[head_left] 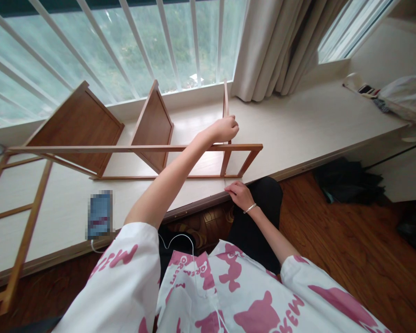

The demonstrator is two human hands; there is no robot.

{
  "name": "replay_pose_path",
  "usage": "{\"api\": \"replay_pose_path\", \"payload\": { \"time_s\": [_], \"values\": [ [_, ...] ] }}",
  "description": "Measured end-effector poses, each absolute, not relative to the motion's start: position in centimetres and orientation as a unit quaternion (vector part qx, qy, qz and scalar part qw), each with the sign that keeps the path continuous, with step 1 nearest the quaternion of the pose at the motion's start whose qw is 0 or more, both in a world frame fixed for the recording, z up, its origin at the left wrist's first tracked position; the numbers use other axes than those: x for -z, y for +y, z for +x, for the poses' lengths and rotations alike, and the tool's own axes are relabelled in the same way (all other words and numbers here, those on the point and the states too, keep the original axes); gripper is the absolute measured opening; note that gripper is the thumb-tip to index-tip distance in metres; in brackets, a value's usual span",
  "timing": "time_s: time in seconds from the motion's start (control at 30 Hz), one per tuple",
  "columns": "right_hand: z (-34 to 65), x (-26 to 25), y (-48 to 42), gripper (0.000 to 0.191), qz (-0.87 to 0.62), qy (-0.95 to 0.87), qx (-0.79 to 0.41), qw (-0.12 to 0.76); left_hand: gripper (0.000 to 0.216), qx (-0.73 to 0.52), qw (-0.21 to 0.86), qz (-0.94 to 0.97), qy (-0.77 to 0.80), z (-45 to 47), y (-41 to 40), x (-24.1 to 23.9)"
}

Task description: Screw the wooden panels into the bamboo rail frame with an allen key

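Note:
A wooden shelf rack [125,149] lies on its side on the pale window ledge, with several boards standing up across it. My left hand [227,128] reaches over its upper rail to the rightmost board [226,99], which I see nearly edge-on. The fingers are curled into a closed grip at that board, and whatever is in them is hidden. Close to the ledge's front edge, below the rack's lower rail, is my right hand [241,195]. Its thumb and fingers are pinched together; anything between them is too small to make out.
A phone with a white cable [100,215] lies on the ledge [298,120] at left. A ladder-like wooden frame [27,231] juts past the front edge. Barred window and curtain [266,46] stand behind. A dark bag [346,180] sits on the wooden floor.

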State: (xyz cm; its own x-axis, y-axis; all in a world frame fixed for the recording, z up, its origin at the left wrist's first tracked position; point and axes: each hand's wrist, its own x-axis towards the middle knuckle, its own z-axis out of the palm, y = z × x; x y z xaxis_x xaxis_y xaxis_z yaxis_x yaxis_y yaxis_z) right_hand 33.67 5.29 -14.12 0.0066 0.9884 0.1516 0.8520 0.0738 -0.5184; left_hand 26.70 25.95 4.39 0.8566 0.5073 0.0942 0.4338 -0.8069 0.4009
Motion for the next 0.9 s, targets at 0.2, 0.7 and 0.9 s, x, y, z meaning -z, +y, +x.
{"api": "replay_pose_path", "payload": {
  "time_s": [0.2,0.7,0.9],
  "values": [
    [33.8,14.7,5.3,0.025,-0.659,-0.697,-0.118,0.255,0.031,-0.101,0.178,0.947,0.247,26.7,26.0,-4.3],
    [32.6,13.7,4.4,0.013,-0.652,-0.631,-0.112,0.405,0.031,-0.099,0.171,0.947,0.252,26.6,25.7,-4.5],
    [31.4,11.2,3.3,0.003,-0.597,-0.553,-0.270,0.514,0.032,-0.097,0.169,0.949,0.248,26.6,25.9,-4.4]
  ]
}}
